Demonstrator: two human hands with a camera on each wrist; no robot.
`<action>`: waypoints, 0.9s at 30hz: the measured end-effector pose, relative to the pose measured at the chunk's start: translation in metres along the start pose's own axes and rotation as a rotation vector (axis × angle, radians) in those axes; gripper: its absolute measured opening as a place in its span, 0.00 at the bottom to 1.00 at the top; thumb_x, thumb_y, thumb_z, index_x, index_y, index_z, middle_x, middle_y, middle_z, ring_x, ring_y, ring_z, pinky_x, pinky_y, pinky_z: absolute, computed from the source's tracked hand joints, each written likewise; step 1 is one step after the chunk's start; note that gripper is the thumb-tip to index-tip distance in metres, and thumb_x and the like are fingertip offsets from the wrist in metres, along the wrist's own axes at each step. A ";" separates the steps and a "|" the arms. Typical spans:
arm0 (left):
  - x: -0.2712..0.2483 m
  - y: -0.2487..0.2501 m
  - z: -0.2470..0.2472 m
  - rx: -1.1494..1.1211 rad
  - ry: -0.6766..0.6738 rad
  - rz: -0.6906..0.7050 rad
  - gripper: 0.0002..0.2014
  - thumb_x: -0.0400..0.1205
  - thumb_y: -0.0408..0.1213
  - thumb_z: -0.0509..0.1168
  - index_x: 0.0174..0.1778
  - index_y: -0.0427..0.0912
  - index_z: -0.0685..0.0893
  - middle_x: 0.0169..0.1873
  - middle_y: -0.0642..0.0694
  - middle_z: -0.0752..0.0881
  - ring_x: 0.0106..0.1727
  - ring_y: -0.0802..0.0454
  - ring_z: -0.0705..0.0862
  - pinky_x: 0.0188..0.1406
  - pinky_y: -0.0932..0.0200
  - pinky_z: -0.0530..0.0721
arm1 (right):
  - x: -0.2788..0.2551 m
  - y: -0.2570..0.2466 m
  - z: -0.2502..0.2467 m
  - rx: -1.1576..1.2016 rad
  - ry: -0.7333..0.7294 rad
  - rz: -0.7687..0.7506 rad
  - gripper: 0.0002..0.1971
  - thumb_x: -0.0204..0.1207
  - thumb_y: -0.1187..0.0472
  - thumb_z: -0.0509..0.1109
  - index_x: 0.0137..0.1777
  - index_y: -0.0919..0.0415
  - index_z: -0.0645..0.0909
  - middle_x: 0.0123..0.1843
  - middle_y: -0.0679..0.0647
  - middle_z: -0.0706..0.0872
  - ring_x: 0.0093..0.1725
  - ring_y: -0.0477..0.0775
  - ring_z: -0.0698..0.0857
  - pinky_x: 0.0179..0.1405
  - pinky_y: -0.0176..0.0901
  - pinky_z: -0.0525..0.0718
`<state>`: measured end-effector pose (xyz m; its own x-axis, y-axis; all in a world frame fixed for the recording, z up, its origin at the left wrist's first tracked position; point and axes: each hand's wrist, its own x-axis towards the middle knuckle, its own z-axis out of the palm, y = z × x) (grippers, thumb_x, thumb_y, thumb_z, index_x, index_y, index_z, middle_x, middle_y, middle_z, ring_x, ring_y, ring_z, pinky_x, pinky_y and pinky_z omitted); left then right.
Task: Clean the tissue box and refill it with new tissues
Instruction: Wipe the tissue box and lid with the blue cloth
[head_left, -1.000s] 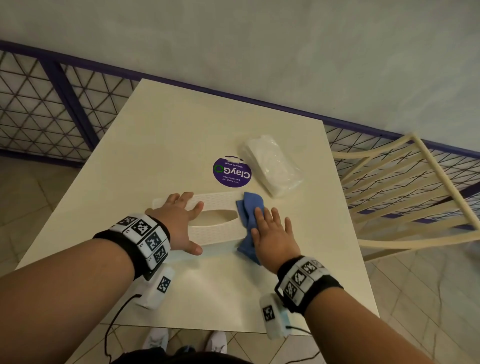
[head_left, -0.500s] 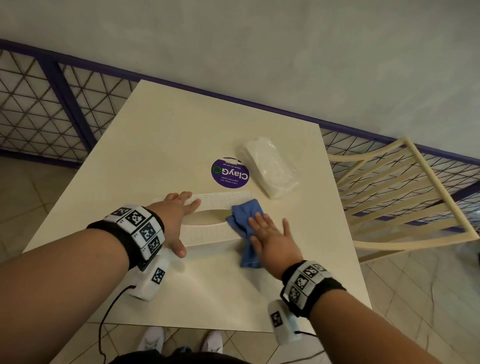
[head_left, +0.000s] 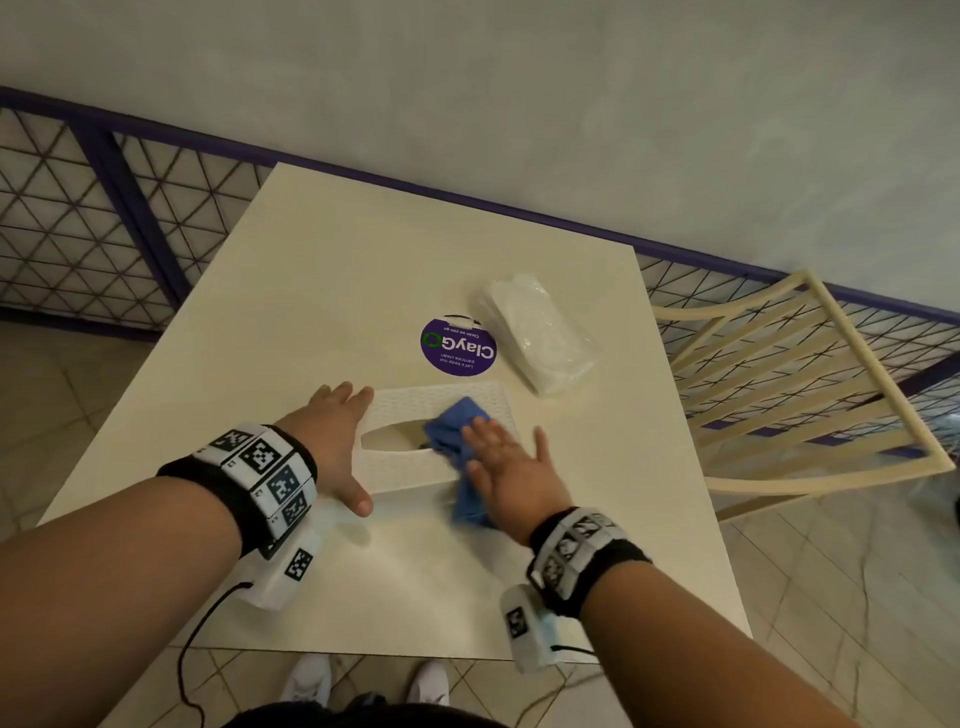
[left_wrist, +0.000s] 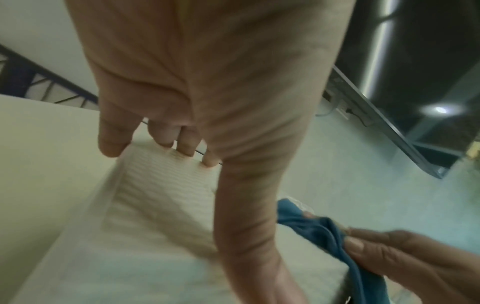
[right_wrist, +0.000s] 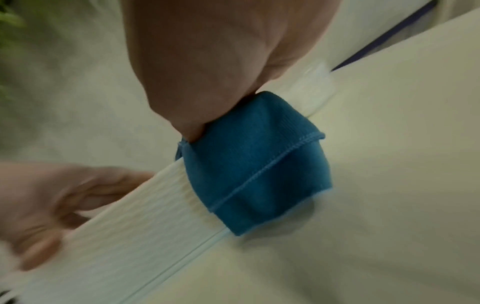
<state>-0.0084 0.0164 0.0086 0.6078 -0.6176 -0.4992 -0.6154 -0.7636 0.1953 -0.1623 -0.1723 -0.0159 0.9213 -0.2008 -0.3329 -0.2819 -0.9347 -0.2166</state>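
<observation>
A white woven-pattern tissue box (head_left: 400, 470) lies flat on the cream table (head_left: 337, 291), oval opening up. My left hand (head_left: 332, 441) holds its left end, fingers over the far edge (left_wrist: 187, 152) and thumb (head_left: 358, 504) on the near side. My right hand (head_left: 511, 467) presses flat, fingers straight, on a blue cloth (head_left: 449, 431) at the right of the opening. The cloth (right_wrist: 254, 164) drapes over the box's near wall (right_wrist: 145, 226) onto the table. A clear-wrapped pack of white tissues (head_left: 540, 332) lies behind the box on the right.
A round purple sticker (head_left: 458, 344) is stuck to the table just behind the box. A cream slatted chair (head_left: 779, 395) stands off the table's right edge. A purple-framed mesh railing (head_left: 93, 218) runs behind and to the left.
My right hand has slid the blue cloth leftward along the box top, from its right end to the edge of the opening. The left hand stays on the box's left end.
</observation>
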 end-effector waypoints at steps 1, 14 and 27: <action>0.000 -0.001 -0.001 -0.018 -0.004 0.007 0.70 0.57 0.55 0.83 0.83 0.43 0.39 0.84 0.43 0.43 0.84 0.46 0.44 0.81 0.50 0.59 | -0.001 0.014 -0.005 -0.022 0.014 0.054 0.25 0.87 0.50 0.44 0.84 0.45 0.48 0.86 0.41 0.47 0.84 0.39 0.44 0.81 0.59 0.33; 0.001 -0.009 -0.001 -0.231 -0.041 -0.053 0.76 0.54 0.45 0.87 0.81 0.46 0.30 0.82 0.44 0.59 0.77 0.45 0.68 0.73 0.53 0.71 | 0.063 -0.060 -0.005 -0.006 -0.083 0.098 0.31 0.86 0.53 0.46 0.85 0.56 0.38 0.86 0.60 0.36 0.85 0.59 0.38 0.83 0.56 0.40; -0.005 -0.012 -0.002 -0.241 -0.018 -0.033 0.78 0.52 0.48 0.86 0.81 0.50 0.30 0.82 0.46 0.60 0.74 0.45 0.73 0.68 0.55 0.75 | 0.009 0.018 0.001 0.008 0.096 -0.015 0.28 0.83 0.42 0.40 0.83 0.41 0.51 0.86 0.38 0.51 0.85 0.42 0.48 0.81 0.61 0.37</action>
<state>-0.0027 0.0280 0.0102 0.6154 -0.5895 -0.5232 -0.4565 -0.8077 0.3730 -0.1595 -0.1909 -0.0240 0.9467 -0.2148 -0.2399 -0.2700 -0.9355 -0.2278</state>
